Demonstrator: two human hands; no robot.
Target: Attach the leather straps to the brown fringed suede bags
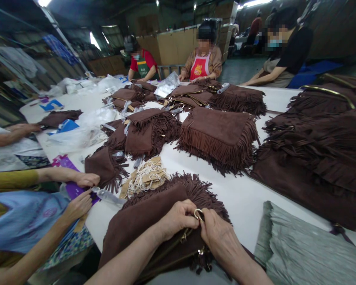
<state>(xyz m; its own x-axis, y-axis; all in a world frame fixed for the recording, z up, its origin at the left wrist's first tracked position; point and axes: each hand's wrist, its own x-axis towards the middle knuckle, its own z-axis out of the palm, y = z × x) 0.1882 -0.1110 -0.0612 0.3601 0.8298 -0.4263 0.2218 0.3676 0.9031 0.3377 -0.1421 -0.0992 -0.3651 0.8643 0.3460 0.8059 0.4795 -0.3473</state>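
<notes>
Gold-coloured metal sits at the centre of your grip: a small ring (pixel 198 214), pinched at its left side by the fingertips of your left hand (pixel 179 219) and at its right by the thumb and forefinger of your right hand (pixel 219 229). Any smaller part between the fingertips is hidden.

Under both hands lies the brown fringed bag (pixel 145 215), at the near edge of the white table (pixel 240 198). It looks soft and suede-like, light to moderate in weight, so expect it to sag rather than hold its shape. The ring is likely hard and smooth, a bit slippery — pinch it close to where it joins. To steady or shift the bag, take the broad body or the firmer zipped edge; the thin fringe (pixel 209 194) would probably tangle or pull.

From the ring, a heap of strung tags (pixel 148 174) lies at ten o'clock, and a co-worker's hands (pixel 78 206) are between nine and ten. Another fringed bag (pixel 218 126) rests just past twelve, and a large brown pile (pixel 323 162) rises at two. The grey-green wrapping (pixel 308 249) — crinkled and thin-looking — lies between three and four.
</notes>
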